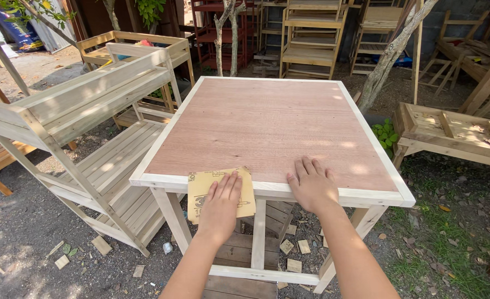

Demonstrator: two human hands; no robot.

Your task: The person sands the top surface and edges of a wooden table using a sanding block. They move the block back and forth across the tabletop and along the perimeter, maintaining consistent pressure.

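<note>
Head view of an outdoor woodworking yard. At far left a pale slatted bench [90, 111] stands just beside the desk [267, 122], whose reddish plywood top is framed in light unpainted wood. At the desk's near edge, toward its near left corner, a yellow sheet of sandpaper [200, 191] lies folded over the pale frame; the left hand [221, 205] rests flat on it, fingers extended, pressing rather than gripping. The right hand [311, 185], open and flat, holds nothing and braces on the same edge nearby. Sanding appears under way: no finish is visible, and how much of the frame remains rough cannot be told. Wood offcuts [295, 249] litter the ground beneath.
</note>
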